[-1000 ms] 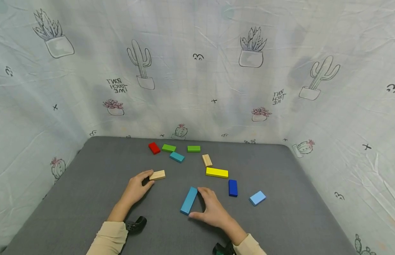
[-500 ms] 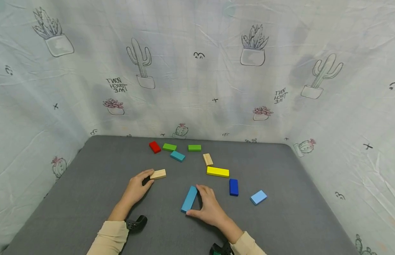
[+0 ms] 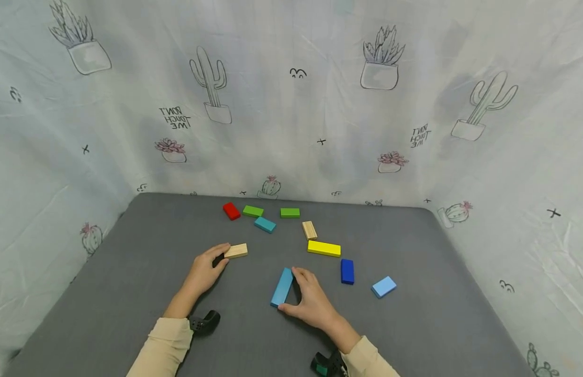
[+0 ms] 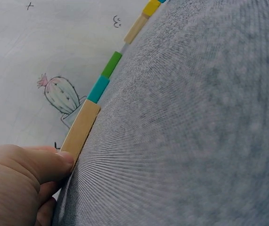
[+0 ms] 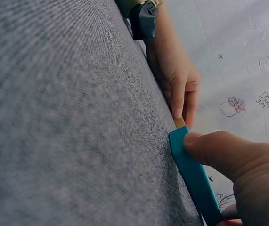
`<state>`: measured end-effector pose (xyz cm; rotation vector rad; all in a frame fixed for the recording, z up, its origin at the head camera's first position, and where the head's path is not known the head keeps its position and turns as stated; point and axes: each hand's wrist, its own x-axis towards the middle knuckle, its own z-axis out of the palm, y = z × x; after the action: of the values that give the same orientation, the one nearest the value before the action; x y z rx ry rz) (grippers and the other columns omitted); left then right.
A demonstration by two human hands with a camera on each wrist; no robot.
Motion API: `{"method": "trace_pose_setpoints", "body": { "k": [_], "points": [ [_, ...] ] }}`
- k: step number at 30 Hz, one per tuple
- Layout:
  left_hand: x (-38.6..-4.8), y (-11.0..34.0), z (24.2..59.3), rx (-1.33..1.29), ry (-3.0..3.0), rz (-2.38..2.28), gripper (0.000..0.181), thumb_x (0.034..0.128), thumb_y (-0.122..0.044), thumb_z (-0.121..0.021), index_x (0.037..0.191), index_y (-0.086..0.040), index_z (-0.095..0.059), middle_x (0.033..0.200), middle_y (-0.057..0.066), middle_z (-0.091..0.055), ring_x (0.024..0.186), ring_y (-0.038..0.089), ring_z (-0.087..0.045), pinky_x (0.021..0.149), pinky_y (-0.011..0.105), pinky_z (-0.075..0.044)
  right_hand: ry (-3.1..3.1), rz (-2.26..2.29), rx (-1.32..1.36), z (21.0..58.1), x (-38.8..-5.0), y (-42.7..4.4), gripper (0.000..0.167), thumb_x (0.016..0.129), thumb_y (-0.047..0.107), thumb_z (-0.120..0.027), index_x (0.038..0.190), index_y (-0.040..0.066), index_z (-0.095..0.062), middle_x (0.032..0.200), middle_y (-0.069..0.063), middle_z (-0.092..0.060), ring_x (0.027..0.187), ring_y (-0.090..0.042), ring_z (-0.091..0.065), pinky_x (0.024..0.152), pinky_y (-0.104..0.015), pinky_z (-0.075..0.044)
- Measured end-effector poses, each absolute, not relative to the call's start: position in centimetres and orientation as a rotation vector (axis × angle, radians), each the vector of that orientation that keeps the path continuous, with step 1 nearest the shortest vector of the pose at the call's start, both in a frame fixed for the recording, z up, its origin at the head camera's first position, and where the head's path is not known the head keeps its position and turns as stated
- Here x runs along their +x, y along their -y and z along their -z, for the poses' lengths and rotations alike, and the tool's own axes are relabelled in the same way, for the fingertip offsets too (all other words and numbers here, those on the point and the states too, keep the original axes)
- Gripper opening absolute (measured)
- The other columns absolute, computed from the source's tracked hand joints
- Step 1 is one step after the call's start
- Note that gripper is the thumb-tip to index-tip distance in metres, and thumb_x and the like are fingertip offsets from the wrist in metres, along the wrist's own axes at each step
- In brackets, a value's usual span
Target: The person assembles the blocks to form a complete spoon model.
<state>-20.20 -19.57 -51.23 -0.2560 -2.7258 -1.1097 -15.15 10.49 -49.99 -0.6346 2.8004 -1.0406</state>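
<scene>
Pale cactus-print backdrop (image 3: 268, 115), creased, probably fabric; grey tabletop (image 3: 258, 340) below.

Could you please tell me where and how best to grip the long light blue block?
I'd take the long light blue block by its short ends, from the right: its long side faces the right hand, which spans it, thumb at the near end, fingers at the far.

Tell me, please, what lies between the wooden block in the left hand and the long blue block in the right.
The head view shows only bare grey tabletop between the wooden block and the long blue block.
</scene>
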Motion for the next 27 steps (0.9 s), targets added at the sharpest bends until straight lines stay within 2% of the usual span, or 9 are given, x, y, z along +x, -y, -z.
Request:
{"method": "trace_pose_setpoints", "body": {
  "k": [7,15,27],
  "points": [
    [-20.4,19.6,51.1,-0.267,2.720,1.103,0.041,0.0914,-0.009,-0.062,0.132,-0.002,-0.056,0.135,0.018,-0.055,0.125,0.038,-0.049,0.104,0.054,-0.039,-2.853,1.006,-0.685,49.7,-15.3,-10.6,0.090,0.077,0.041,-0.077,0.145,-0.001,-0.034,0.143,-0.017,-0.041,0.129,-0.033,-0.045,0.101,-0.048,-0.044],
    [-20.2,19.6,51.1,-0.286,2.729,1.100,0.041,0.0918,-0.011,-0.062,0.132,-0.002,-0.056,0.135,0.017,-0.054,0.125,0.038,-0.049,0.103,0.054,-0.039,-2.852,1.017,-0.728,49.7,-15.2,-11.0,0.089,0.078,0.035,-0.078,0.145,-0.003,-0.033,0.145,-0.018,-0.040,0.131,-0.033,-0.044,0.103,-0.046,-0.044],
    [-20.2,19.6,51.1,-0.291,2.721,1.104,0.040,0.0919,-0.010,-0.062,0.131,-0.003,-0.057,0.134,0.017,-0.055,0.125,0.037,-0.049,0.104,0.054,-0.039,-2.835,0.988,-0.853,49.4,-16.1,-12.0,0.086,0.079,0.034,-0.077,0.143,-0.005,-0.035,0.145,-0.023,-0.040,0.131,-0.036,-0.043,0.102,-0.048,-0.043]
  ]
}}
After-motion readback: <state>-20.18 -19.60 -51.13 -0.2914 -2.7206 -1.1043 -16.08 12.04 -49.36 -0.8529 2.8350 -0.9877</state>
